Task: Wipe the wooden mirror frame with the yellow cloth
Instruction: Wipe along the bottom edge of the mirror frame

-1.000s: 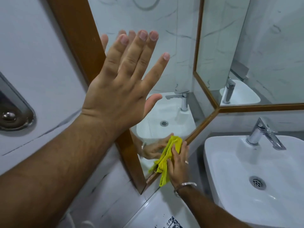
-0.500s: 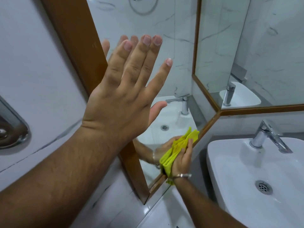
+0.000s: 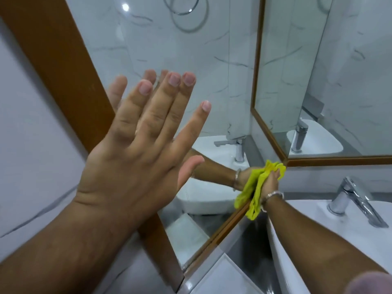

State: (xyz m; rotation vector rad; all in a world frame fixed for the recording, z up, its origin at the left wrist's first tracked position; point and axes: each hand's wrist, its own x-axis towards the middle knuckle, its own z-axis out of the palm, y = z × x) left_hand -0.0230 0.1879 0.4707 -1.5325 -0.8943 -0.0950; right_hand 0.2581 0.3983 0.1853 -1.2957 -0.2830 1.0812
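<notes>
With right fingers [image 3: 272, 177] bunched on the cloth [image 3: 257, 187] at the frame's [image 3: 222, 230] corner, the spread left hand [image 3: 135, 149] may smudge the glass.

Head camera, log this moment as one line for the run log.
right hand: pressing yellow cloth on wooden mirror frame lower edge near corner | left hand: open, flat at mirror | sink: at right

Mirror frame [image 3: 63, 66] as landmark: left hand [image 3: 135, 153] flat on its glass, cloth [image 3: 257, 187] on its lower rail, sink [image 3: 318, 240] right below.
</notes>
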